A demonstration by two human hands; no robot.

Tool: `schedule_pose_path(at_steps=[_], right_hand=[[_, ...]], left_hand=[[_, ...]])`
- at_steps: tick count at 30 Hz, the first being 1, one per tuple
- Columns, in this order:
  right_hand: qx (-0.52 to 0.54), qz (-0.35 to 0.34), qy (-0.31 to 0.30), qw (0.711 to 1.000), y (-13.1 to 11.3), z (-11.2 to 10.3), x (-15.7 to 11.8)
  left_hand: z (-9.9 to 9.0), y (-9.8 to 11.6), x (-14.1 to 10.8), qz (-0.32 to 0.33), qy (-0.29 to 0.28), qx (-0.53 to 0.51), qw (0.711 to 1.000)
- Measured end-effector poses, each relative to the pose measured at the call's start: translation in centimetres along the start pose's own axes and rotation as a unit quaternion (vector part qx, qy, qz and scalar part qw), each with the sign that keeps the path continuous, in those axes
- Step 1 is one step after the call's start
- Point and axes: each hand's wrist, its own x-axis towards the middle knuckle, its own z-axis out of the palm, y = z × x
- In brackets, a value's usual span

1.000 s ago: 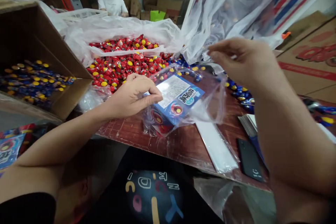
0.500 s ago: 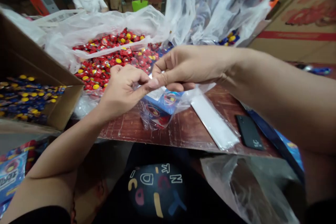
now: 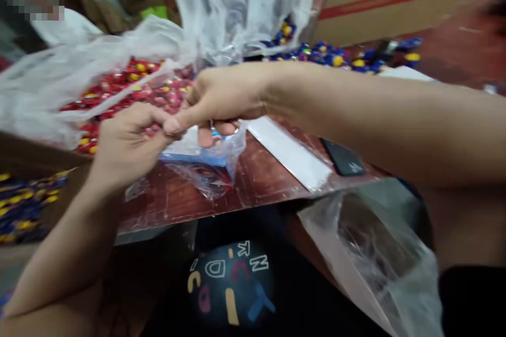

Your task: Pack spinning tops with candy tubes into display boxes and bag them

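Observation:
A blue box [image 3: 197, 158] in a clear plastic bag [image 3: 236, 142] stands on the dark red table. Over its near-left top, my left hand [image 3: 128, 139] is closed, thumb and forefinger pinched on what seems to be the clear film of the bag. My right hand [image 3: 221, 96] meets it fingertip to fingertip, thumb and forefinger pinched on the same film, with its other fingers curled above the box. The film between the fingertips is thin and hard to make out.
Red-wrapped sweets [image 3: 118, 87] lie in white plastic behind my hands. Blue-wrapped sweets [image 3: 324, 55] are beyond my right arm, more in a carton [image 3: 67, 205] at left. Flat white sleeves [image 3: 292, 155] and a black phone [image 3: 343, 158] lie right. A person [image 3: 67, 26] is at back left.
The view has swung to the right, so the table and both hands appear further left. More blue sweets now show beyond my right arm. Both hands stay pinched together over the box.

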Motion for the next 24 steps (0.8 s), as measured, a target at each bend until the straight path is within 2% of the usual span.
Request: schedule_pose_path(at_steps=[4, 7, 8, 10, 12, 13, 16, 18, 21, 24], right_hand=[[-0.017, 0.026, -0.055, 0.998, -0.5, 0.7, 1.1], [-0.003, -0.003, -0.04, 0.999, -1.3, 0.6, -0.2], [0.009, -0.024, -0.018, 1.0, -1.7, 0.5, -0.9], [0.037, -0.071, 0.067, 0.995, -2.2, 0.2, -1.8], [0.037, -0.08, 0.127, 0.988, -2.3, 0.0, -1.9], [0.025, -0.068, 0.123, 0.99, -2.1, 0.0, -1.6], [-0.016, -0.022, 0.01, 1.0, -1.2, 0.3, 0.1], [-0.023, -0.012, -0.036, 0.999, -0.8, 0.5, 1.2], [-0.028, -0.009, -0.058, 0.998, -0.6, 0.6, 1.9], [-0.026, -0.033, -0.061, 0.997, -0.5, 0.5, 1.9]], left_hand=[[-0.6, 0.8, -0.3, -0.021, -0.021, 0.034, 0.999], [-1.0, 1.7, -0.5, -0.051, -0.03, 0.044, 0.997], [-1.0, 1.9, -0.5, -0.058, -0.031, 0.049, 0.997], [-0.9, 2.1, -0.3, -0.068, -0.035, 0.052, 0.996], [-0.7, 2.1, -0.1, -0.061, -0.035, 0.049, 0.996], [-0.6, 2.0, 0.1, -0.053, -0.034, 0.044, 0.997], [-0.7, 1.8, 0.2, -0.035, -0.038, 0.03, 0.998], [-0.9, 1.7, 0.1, -0.043, -0.044, 0.027, 0.998], [-1.1, 1.8, -0.2, -0.067, -0.04, 0.054, 0.995], [-1.1, 1.8, -0.3, -0.09, -0.04, 0.06, 0.993]])
